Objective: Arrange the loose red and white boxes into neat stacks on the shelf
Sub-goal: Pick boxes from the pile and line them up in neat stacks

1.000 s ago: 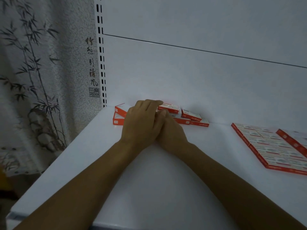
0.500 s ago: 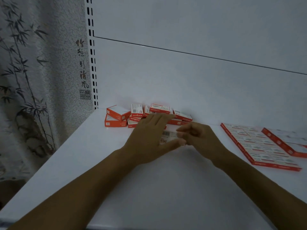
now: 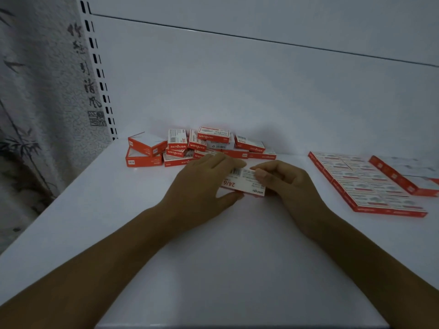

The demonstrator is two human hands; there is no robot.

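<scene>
Well, both hands are on one red and white box (image 3: 242, 185) over the middle of the shelf (image 3: 213, 269). The left hand (image 3: 199, 186) grips its left end, fingers laid across the top and thumb at the near edge. The right hand (image 3: 287, 184) pinches the right end with curled fingers. Behind them, toward the back left corner, the loose boxes (image 3: 197, 146) lie heaped. Near the right edge a flat layer of boxes (image 3: 365, 186) lies neatly, with a second stack (image 3: 399, 176) just beside it.
</scene>
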